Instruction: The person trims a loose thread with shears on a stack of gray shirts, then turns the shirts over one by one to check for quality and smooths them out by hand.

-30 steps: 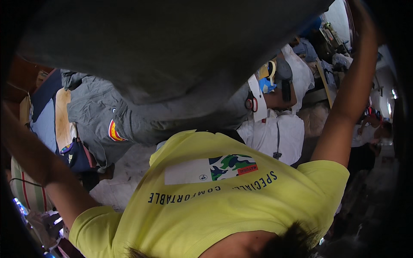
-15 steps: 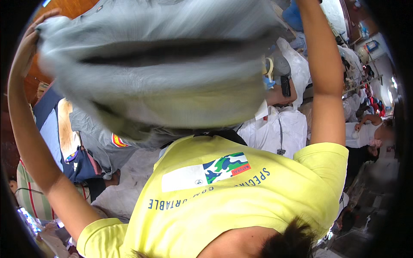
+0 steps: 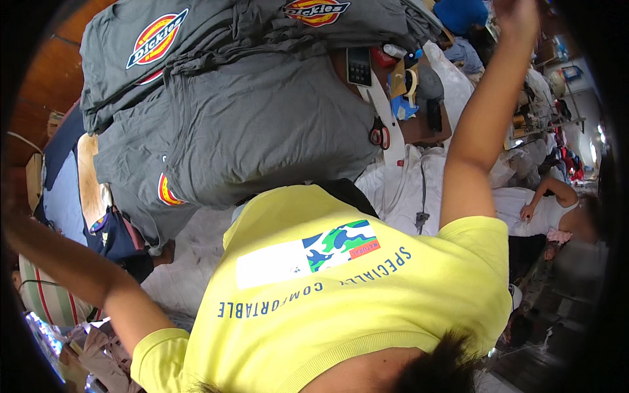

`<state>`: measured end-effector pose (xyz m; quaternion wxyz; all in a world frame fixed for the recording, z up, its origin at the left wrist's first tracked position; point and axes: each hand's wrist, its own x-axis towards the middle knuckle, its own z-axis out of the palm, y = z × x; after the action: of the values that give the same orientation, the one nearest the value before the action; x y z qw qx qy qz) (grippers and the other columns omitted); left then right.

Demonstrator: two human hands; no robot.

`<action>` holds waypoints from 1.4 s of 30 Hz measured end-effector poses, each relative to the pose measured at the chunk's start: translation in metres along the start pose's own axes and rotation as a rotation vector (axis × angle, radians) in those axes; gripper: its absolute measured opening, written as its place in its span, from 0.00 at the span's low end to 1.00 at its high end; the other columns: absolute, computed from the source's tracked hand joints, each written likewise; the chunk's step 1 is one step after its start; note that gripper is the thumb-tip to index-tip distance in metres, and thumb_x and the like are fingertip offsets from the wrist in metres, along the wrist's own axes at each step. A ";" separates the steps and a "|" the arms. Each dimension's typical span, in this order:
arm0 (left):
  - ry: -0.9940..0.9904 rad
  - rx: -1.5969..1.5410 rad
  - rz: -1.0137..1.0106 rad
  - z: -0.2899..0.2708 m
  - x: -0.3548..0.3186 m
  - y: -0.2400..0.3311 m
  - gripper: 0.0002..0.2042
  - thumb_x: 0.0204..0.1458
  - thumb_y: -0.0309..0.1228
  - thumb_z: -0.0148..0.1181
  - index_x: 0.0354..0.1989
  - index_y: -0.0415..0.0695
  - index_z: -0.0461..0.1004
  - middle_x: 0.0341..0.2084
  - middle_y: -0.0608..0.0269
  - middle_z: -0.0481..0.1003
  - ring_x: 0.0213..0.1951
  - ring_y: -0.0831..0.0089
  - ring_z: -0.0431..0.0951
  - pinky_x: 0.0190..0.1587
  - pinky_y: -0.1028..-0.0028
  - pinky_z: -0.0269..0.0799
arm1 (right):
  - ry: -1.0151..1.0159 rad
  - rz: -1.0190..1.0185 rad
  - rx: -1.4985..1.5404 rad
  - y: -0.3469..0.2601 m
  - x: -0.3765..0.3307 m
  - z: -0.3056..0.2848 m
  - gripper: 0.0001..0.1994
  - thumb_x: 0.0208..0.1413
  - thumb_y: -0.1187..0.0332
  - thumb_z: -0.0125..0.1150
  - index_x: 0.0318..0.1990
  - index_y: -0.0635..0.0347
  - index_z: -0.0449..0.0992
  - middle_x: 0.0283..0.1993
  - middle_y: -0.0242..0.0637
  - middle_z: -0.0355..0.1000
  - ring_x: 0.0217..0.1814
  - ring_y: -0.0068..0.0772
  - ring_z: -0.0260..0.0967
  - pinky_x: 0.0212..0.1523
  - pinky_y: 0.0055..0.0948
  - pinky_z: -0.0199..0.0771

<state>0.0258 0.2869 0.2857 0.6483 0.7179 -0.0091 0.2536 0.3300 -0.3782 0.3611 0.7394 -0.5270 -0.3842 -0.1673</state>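
Observation:
Grey T-shirts lie heaped in front of me. The nearest one, a grey T-shirt [image 3: 275,124], is spread wrinkled across the front, its plain side up. Behind it, another grey T-shirt [image 3: 101,82] shows a red, yellow and dark printed badge. My right hand [image 3: 517,23] is raised at the upper right, beyond the heap and apart from it; motion smears its fingers, so its grip cannot be made out. My left forearm reaches out to the left rim, where the hand passes out of sight.
Right of the shirts lie red-handled scissors [image 3: 379,136], a dark phone-like device [image 3: 359,67] and a tape roll [image 3: 411,84]. White cloth [image 3: 439,180] hangs nearer me. Another person [image 3: 544,213] is at the far right. A striped cushion-like bundle [image 3: 49,291] sits lower left.
The grey garment stretched between my raised hands is no longer held up; grey shirts now lie in view. My left arm swung down and outward, while my right arm shifted outward to the right.

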 end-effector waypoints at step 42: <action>0.640 0.385 -0.087 0.146 -0.246 -0.242 0.07 0.43 0.16 0.55 0.26 0.39 0.64 0.34 0.55 0.73 0.36 0.75 0.72 0.41 0.78 0.65 | 0.592 1.086 -0.270 0.153 -0.386 -0.015 0.16 0.46 0.78 0.57 0.43 0.62 0.62 0.30 0.37 0.66 0.25 0.29 0.70 0.25 0.20 0.72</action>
<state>-0.0539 0.1117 -0.0356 0.4817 0.7107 0.2721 0.4345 0.1851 -0.3936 -0.0281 0.7208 -0.6669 0.1831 0.0460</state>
